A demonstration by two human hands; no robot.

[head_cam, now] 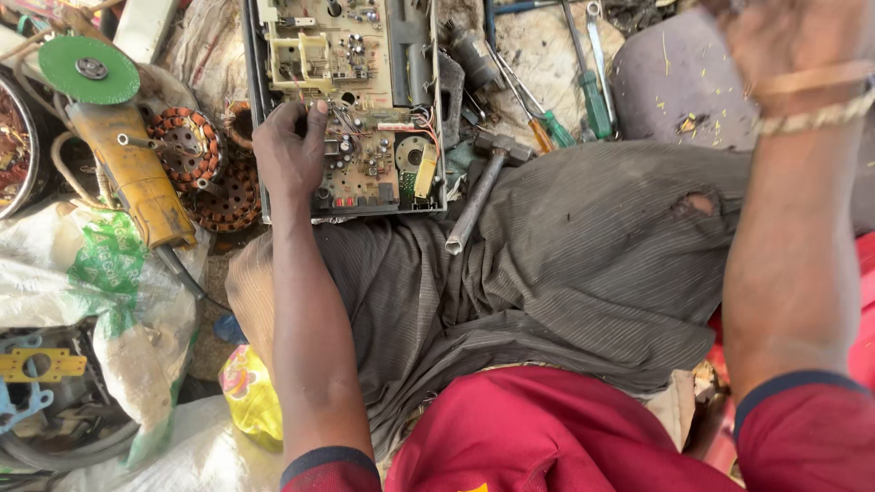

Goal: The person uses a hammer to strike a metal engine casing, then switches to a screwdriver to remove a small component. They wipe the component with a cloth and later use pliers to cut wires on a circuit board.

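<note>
Left hand (290,150) sits flat on the circuit board (351,100) w/ fingers spread over the components. Right hand (793,50) is up near the top edge, blurry, prob empty but can't tell. Hammer (481,187) lies just beside the board, yellow angle grinder (128,150) off to the left.

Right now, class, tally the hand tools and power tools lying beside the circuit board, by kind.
Hammer: 1
Screwdrivers, one orange-handled and two green-handled: 3
Spanner: 1
Angle grinder: 1
Total: 6
</note>
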